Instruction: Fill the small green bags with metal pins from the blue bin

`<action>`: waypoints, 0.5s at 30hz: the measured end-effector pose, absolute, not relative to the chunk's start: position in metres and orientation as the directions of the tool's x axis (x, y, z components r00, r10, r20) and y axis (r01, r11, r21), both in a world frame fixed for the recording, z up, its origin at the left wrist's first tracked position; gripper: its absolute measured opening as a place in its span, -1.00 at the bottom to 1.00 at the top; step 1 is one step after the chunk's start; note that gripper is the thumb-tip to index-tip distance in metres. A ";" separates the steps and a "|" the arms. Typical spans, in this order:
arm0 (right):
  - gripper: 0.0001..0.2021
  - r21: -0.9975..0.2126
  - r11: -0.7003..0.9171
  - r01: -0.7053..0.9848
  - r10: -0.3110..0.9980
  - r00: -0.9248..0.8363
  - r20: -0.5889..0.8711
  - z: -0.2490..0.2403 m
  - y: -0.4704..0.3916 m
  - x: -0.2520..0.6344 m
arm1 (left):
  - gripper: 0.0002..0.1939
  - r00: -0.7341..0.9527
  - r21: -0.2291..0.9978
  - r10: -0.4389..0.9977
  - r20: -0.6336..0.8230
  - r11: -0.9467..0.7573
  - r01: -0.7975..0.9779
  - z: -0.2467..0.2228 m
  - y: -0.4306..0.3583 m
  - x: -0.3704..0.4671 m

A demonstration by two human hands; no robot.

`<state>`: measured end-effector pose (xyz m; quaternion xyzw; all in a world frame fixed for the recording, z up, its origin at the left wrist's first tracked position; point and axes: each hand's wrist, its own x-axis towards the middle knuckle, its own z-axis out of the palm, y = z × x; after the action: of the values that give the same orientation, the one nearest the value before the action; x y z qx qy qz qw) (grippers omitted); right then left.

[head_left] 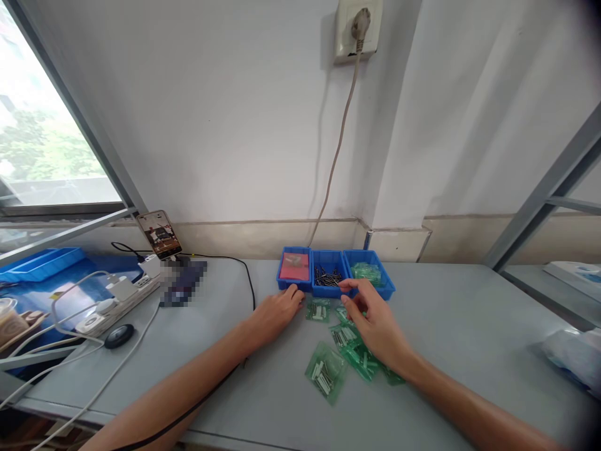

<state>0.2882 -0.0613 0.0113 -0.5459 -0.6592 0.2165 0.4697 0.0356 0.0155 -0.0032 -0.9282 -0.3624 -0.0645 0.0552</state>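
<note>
My left hand (280, 311) rests on the table in front of a blue bin (294, 285) that holds a red packet (295, 267). Its fingers are loosely bent, and nothing shows in them. My right hand (372, 318) hovers by the front of the middle blue bin (323, 291), which contains dark screws (327, 277). A small gap separates thumb and forefinger, with no object visible between them. Under and beside this hand lie several green plastic bags of screws and plugs (360, 359). One small bag (318, 310) sits between the hands, another (325, 373) nearer me.
A third blue bin (385, 289) holds green bags (367, 272). To the left are a power strip (117, 305) with white cables, a black mouse (119, 336) and a propped phone (159, 233). A black cable (248, 275) runs past my left arm. The wall (244, 138) stands behind.
</note>
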 end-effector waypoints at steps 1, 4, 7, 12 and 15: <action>-0.71 -0.796 0.310 0.520 0.923 0.038 0.384 0.012 -0.062 0.288 | -0.88 0.729 -0.056 0.665 0.162 -0.731 0.680 -0.003 0.015 0.035; -0.72 -0.787 0.309 0.535 0.923 0.032 0.384 0.012 -0.062 0.288 | -0.89 0.728 -0.050 0.668 0.155 -0.731 0.681 -0.002 0.015 0.035; -0.76 -0.778 0.314 0.545 0.925 0.010 0.380 0.013 -0.062 0.287 | -0.89 0.732 -0.029 0.658 0.176 -0.740 0.672 -0.001 0.015 0.035; -0.78 -0.726 0.370 0.580 0.916 -0.095 0.391 0.014 -0.064 0.286 | -0.84 0.705 0.104 0.606 0.368 -0.781 0.616 0.000 0.014 0.034; -0.79 -0.691 0.410 0.596 0.907 -0.183 0.380 0.013 -0.065 0.285 | -0.74 0.676 0.255 0.566 0.472 -0.821 0.510 0.002 0.010 0.035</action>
<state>0.2855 -0.0655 0.0131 -0.5057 -0.7428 0.1986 0.3911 0.0349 0.0101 0.0018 -0.9140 -0.2943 -0.2746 -0.0513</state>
